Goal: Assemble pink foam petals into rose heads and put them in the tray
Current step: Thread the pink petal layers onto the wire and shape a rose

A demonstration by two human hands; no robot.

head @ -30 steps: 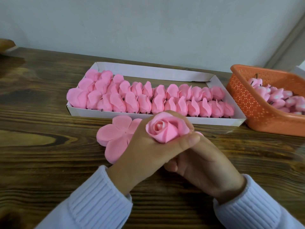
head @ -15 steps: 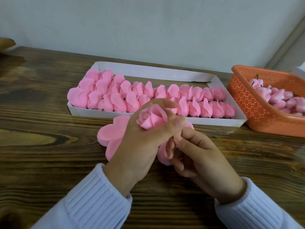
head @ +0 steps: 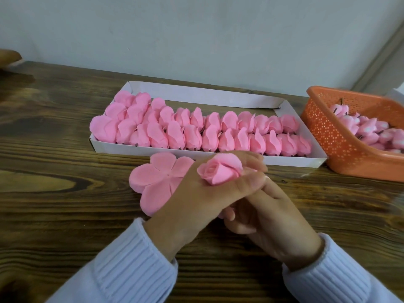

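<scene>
Pale wall [head: 196,29] ran behind a dark wood table [head: 65,193] in the head view. The tray [head: 196,92] lay across the upper middle of the frame, with rows of rose heads [head: 192,132] filling its near side. An orange basket [head: 334,145] of buds was cut off by the right edge.

At centre, the left hand [head: 196,200] gripped the rose [head: 219,171] between thumb and fingers. Its bloom faced up and to the left. The tray sat just above it in the frame, nearer this hand than the other.

The right hand [head: 273,221] lay beneath with its fingers curled. Whether it held the hidden rose base, I could not tell. A flat petal sheet [head: 157,178] lay left of centre, partly covered by the left hand.
</scene>
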